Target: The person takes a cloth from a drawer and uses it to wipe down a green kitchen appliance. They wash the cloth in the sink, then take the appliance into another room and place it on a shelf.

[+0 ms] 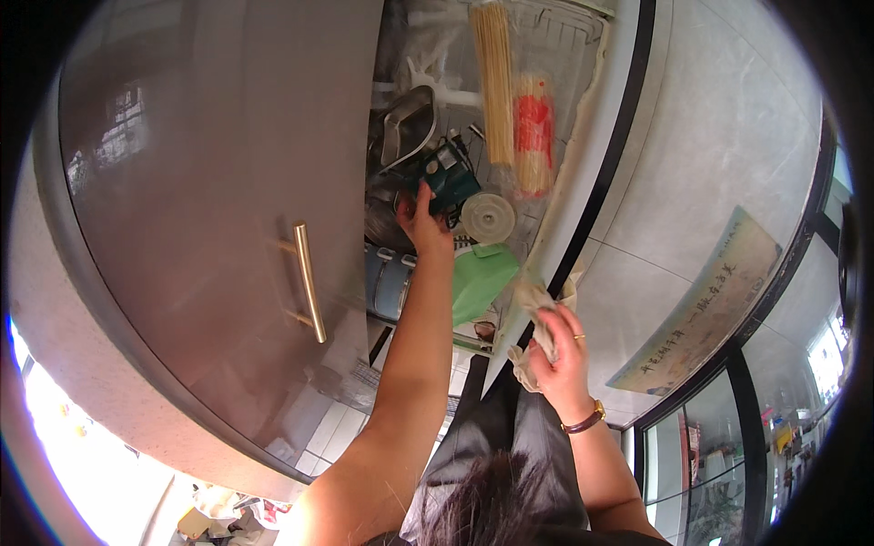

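My left hand (pixel 425 222) reaches into an open drawer with a pale edge (pixel 593 147). Its thumb lies against a dark green boxy object (pixel 449 176) with a black cord. Some of its fingers are hidden, so a firm hold cannot be made out. A crumpled beige cloth (pixel 539 300) is gripped in my right hand (pixel 563 341) at the drawer's right edge. Close to my left hand are a round translucent plastic lid (pixel 488 217) and a light green plastic container (pixel 483 278). A metal tray (pixel 413 123) leans at an angle beyond it.
Bagged wooden skewers (pixel 493 82) and a red-banded pack of thin sticks (pixel 533 136) lie deeper in the drawer. Blue clip-sided containers (pixel 388 276) stand left of my forearm. A glossy cabinet front with a brass handle (pixel 309 281) fills the left. Grey tiles (pixel 703 150) are on the right.
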`<state>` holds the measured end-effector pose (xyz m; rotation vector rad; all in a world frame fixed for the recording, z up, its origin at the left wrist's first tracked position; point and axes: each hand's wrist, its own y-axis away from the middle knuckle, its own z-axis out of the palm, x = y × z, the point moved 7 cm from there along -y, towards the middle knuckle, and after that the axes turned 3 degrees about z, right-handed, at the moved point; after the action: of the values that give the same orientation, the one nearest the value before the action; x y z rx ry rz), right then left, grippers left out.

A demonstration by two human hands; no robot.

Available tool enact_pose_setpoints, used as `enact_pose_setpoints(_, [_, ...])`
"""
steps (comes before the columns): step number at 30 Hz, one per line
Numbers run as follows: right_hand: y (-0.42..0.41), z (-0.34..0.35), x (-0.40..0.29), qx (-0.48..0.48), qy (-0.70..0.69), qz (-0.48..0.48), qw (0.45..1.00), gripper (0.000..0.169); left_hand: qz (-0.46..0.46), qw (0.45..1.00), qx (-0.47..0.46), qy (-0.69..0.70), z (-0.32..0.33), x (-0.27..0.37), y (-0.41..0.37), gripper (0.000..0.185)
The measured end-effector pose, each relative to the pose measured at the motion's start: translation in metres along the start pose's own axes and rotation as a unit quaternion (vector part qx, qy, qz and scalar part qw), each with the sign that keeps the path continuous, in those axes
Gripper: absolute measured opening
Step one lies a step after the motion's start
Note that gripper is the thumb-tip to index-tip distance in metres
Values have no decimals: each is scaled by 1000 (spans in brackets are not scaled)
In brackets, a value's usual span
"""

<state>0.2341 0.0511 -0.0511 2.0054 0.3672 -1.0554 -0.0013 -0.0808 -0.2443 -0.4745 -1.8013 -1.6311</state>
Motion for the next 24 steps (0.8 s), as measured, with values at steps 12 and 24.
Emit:
enact_pose_setpoints(12, [7,-32,11,18,-536,248,807,46,-110,967,-225,51,-73,16,82,65])
enact_pose_setpoints(24, [41,-46,-31,-9,-664,277,695,49,-78,798,-561,207,7,110,260,92])
